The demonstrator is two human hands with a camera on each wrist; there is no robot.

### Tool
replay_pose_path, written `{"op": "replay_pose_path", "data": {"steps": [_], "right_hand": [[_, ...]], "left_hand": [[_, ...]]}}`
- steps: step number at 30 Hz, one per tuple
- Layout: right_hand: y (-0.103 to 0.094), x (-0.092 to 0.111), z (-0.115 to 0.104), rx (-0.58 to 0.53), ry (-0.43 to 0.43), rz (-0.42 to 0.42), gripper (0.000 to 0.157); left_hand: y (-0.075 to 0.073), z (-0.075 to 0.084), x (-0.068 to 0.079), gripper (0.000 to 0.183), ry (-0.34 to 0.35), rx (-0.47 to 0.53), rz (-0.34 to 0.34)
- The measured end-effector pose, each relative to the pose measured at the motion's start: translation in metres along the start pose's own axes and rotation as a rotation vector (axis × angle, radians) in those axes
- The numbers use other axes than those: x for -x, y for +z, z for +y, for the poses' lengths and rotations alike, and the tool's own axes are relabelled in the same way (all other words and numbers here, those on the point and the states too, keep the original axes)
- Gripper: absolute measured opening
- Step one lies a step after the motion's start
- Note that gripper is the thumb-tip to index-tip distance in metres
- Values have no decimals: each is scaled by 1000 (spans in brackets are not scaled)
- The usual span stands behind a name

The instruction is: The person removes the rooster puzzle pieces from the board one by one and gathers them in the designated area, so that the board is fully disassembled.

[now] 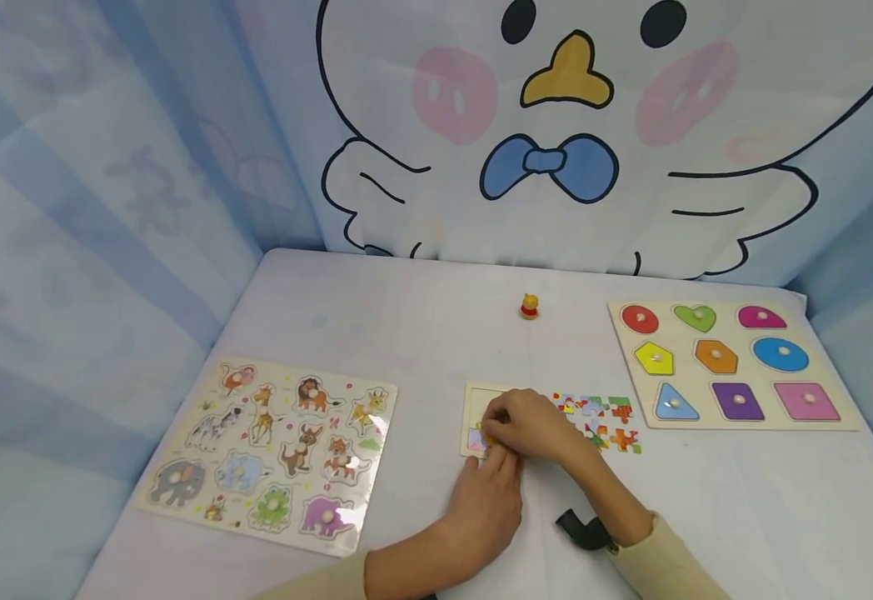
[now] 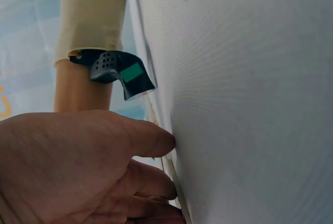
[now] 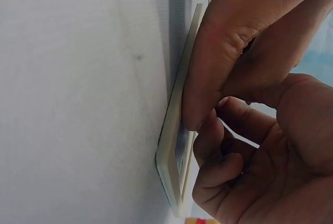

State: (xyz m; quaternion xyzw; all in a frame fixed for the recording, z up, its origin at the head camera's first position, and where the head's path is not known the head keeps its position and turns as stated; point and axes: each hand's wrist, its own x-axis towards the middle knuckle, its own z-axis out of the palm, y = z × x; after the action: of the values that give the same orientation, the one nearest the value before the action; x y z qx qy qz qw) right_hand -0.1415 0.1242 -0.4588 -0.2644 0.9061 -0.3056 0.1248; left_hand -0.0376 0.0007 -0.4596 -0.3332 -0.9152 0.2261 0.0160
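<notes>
A small wooden puzzle board lies in the middle of the table, with a lilac puzzle piece in its near left corner. My right hand reaches over the board from the right, its fingertips pinching a small yellow puzzle piece that they mostly cover. In the right wrist view, the other fingers of the right hand are curled in. My left hand rests at the board's near edge, fingers extended and touching it. The left wrist view shows the left hand low beside the white cloth.
Loose jigsaw pieces lie right of the board. An animal peg puzzle is at left, a shape peg puzzle at right. A small yellow-and-red figurine stands farther back. A black wrist mount hangs by the right sleeve.
</notes>
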Motion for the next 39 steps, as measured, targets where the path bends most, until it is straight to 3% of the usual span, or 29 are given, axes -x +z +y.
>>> {"op": "replay_pose_path", "data": {"steps": [14, 31, 39], "right_hand": [[0, -1, -3, -21, 30, -17, 8], [3, -2, -2, -52, 62, -57, 11], [3, -1, -2, -64, 83, -74, 9]], "left_hand": [[-2, -1, 0, 60, 11, -22, -5], [-5, -7, -2, 62, -8, 100, -72], [-3, -6, -2, 63, -8, 110, -43]]}}
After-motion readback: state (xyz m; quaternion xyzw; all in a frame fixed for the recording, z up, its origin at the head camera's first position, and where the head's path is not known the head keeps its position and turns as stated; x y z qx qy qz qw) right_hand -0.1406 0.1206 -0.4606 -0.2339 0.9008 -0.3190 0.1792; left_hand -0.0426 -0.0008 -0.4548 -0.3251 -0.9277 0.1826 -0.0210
